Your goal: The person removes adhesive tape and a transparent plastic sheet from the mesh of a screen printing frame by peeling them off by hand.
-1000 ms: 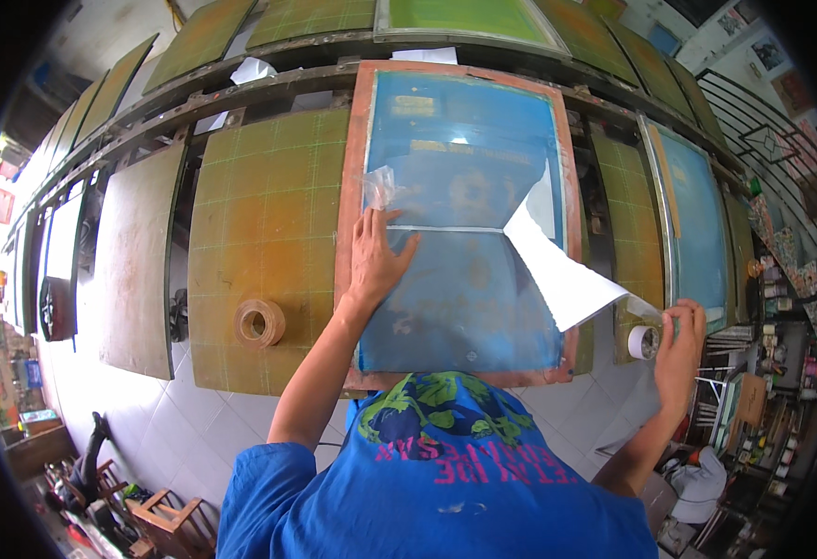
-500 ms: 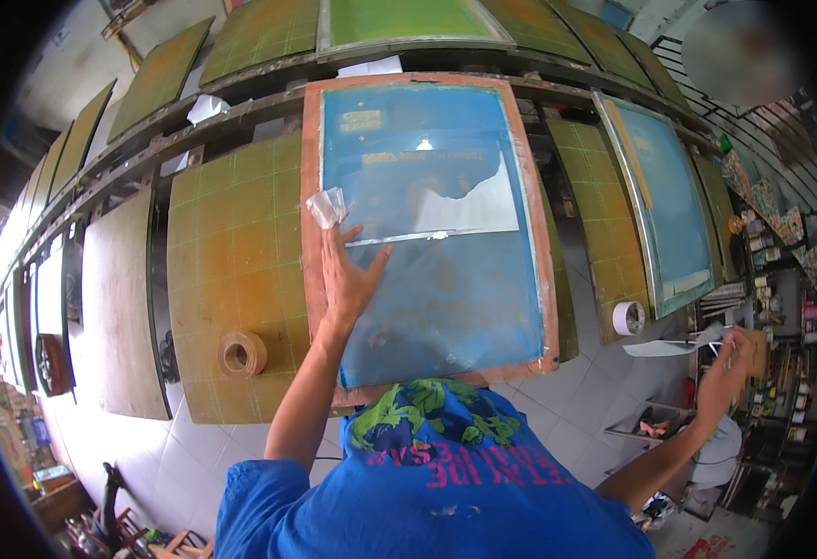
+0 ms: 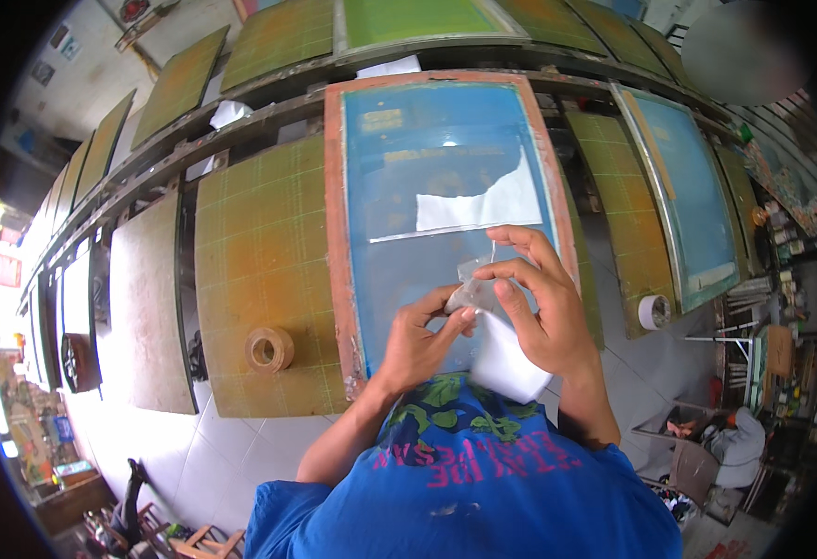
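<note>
In front of my chest, over the near part of a blue mesh screen (image 3: 399, 279) in a worn wooden frame, both hands come together. My left hand (image 3: 422, 340) is closed, pinching a crumpled piece of translucent tape or film (image 3: 476, 291). My right hand (image 3: 548, 312) has its fingers apart beside that crumpled piece; a thin pale strip touches one fingertip. A white sheet (image 3: 511, 359) hangs below, between the hands; which fingers bear it is hidden. On the screen lies a torn white paper piece (image 3: 487, 205) with a straight near edge.
A roll of brown tape (image 3: 269, 349) rests on the olive board (image 3: 240, 242) to the left. At right, a white tape roll (image 3: 653, 312) sits near another blue screen (image 3: 693, 196). A green screen (image 3: 418, 19) lies across the rails at the back. Shelves of small containers line the far right.
My left hand has come off the screen frame toward me with the crumpled piece. My right hand has swung in from the far right, and the white sheet came with it.
</note>
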`<state>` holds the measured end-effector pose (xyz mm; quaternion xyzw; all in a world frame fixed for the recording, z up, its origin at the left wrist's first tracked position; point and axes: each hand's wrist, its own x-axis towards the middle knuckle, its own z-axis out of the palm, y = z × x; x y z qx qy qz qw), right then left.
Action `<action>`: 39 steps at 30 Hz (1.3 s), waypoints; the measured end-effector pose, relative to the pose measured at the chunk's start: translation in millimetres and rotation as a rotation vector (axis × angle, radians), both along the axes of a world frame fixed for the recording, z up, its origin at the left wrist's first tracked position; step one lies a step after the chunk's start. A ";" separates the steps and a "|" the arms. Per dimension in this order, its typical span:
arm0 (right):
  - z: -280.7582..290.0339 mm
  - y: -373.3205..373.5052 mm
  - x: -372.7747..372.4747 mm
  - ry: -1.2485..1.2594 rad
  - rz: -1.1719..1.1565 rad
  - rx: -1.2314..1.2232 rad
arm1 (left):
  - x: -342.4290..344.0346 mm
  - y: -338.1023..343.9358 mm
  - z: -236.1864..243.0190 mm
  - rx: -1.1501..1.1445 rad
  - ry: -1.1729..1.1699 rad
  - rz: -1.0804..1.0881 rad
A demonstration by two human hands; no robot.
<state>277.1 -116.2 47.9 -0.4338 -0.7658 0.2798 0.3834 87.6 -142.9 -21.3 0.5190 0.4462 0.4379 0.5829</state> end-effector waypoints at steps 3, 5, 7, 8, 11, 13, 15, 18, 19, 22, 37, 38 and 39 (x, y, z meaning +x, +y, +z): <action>-5.7 5.3 -20.0 -0.069 0.084 -0.021 | -41.1 -6.2 8.6 -0.101 0.206 -0.061; -13.3 12.1 -33.0 0.026 0.039 -0.043 | -56.2 -16.4 0.7 -0.083 0.236 0.029; -21.6 24.5 -45.0 0.155 -0.064 -0.066 | -71.2 -26.8 -10.9 -0.068 0.297 0.145; -31.5 33.9 -52.7 0.134 -0.120 -0.051 | -86.6 -36.4 -40.3 -0.163 0.180 0.180; -87.0 65.1 -63.6 -0.163 -0.076 -0.059 | -103.3 -40.1 -81.9 -0.044 -0.342 0.478; -117.3 74.3 -85.2 -0.275 0.002 -0.075 | -112.8 -38.3 -89.9 -0.055 -0.508 0.578; -141.4 82.9 -108.3 -0.380 0.035 -0.021 | -114.9 -37.6 -82.7 -0.092 -0.703 0.730; -166.0 94.0 -138.5 -0.494 -0.021 0.149 | -123.1 -38.8 -100.8 0.031 -0.691 0.743; -170.1 96.3 -143.7 -0.528 -0.042 0.151 | -126.5 -40.9 -111.1 0.081 -0.692 0.733; -177.3 96.0 -154.6 -0.600 -0.085 0.152 | -126.4 -37.0 -127.5 0.034 -0.675 0.825; -180.2 122.9 -151.6 -0.644 0.027 0.021 | -78.4 -3.5 -151.9 0.124 -0.037 1.128; -182.8 123.6 -149.4 -0.643 0.050 0.070 | -77.7 -2.9 -149.4 0.114 0.029 1.136; -185.0 124.2 -146.6 -0.641 0.074 0.118 | -76.9 -1.9 -146.9 0.103 0.094 1.144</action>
